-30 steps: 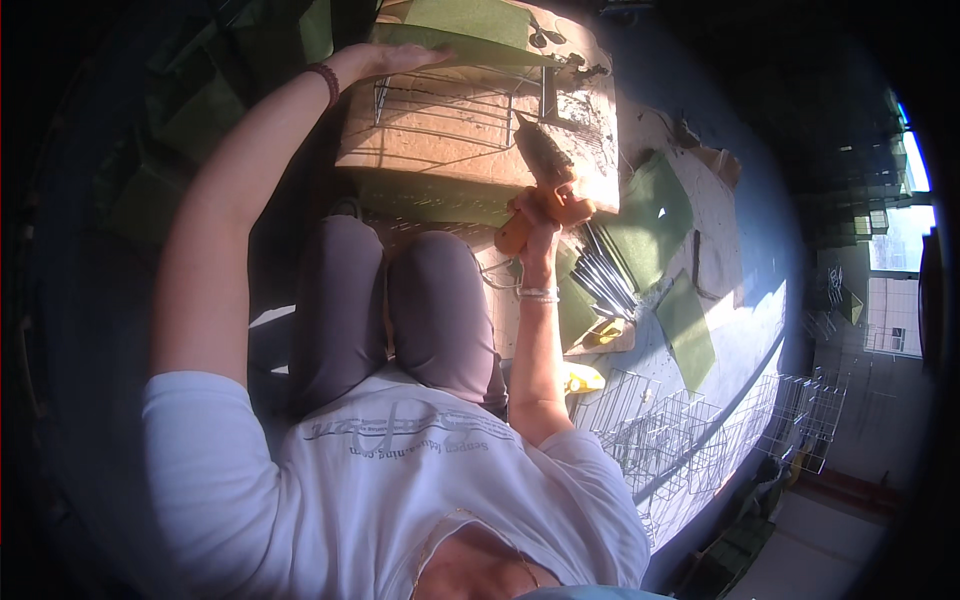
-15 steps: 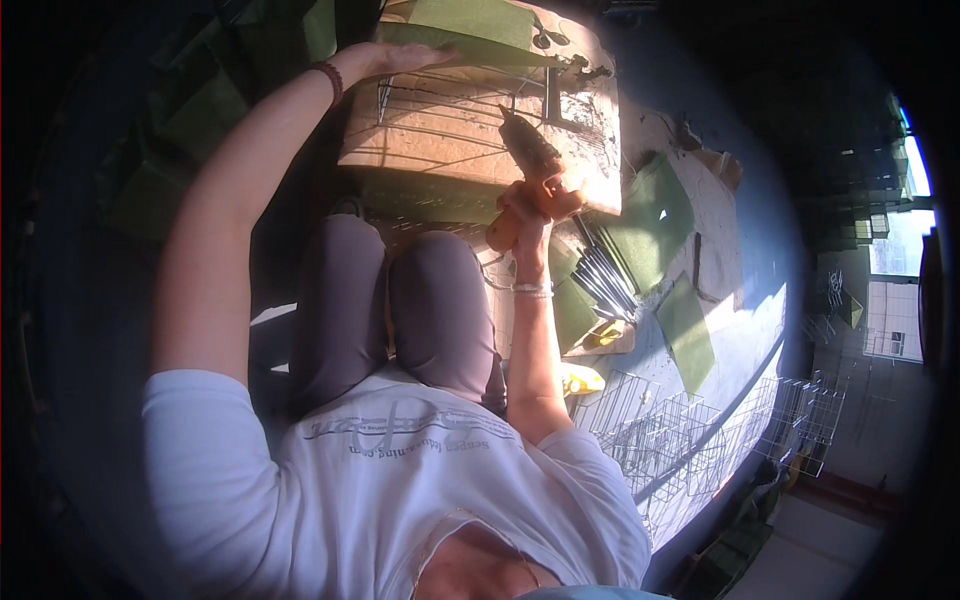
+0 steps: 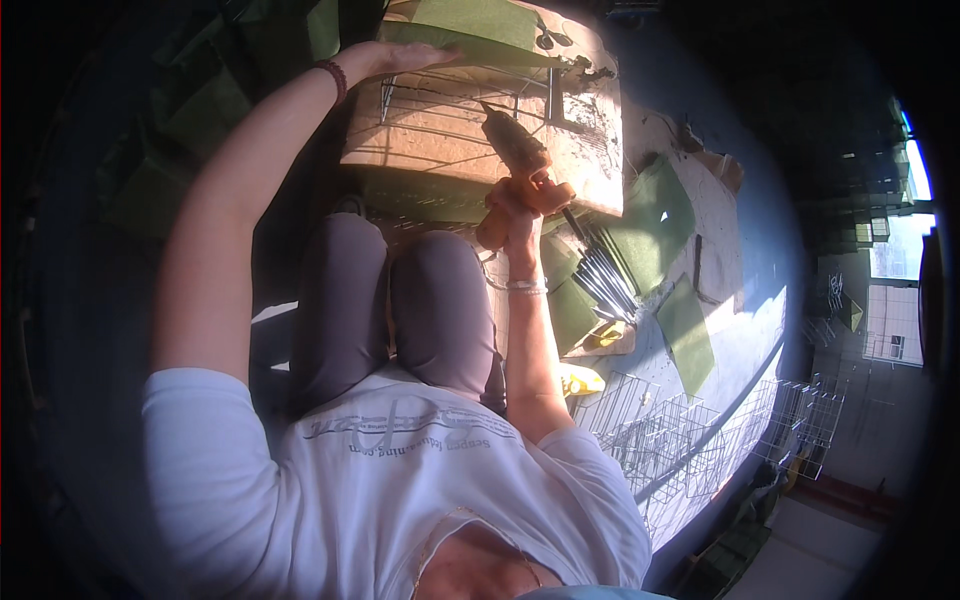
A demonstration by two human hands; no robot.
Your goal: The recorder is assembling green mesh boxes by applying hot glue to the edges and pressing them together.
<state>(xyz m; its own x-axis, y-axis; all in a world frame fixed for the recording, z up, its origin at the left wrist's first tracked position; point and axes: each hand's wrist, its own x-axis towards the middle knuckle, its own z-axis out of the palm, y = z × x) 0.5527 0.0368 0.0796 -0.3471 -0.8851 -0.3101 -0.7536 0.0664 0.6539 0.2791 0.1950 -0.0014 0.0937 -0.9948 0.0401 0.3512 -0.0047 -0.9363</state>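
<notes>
Swinging further over the wooden block [image 3: 440, 125], the orange power tool [image 3: 515, 160] clamped in my right hand [image 3: 512, 208] now bears on the wire grid [image 3: 440, 90], my left hand [image 3: 395, 58] flat, fingers together.

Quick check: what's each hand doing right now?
Left hand: open, resting flat on the wire rack on the wooden block.
Right hand: closed on the orange power tool.

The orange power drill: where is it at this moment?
In the head view the orange power drill is upper centre, gripped by the right hand, its nose on the wire grid atop the wooden block.
</notes>
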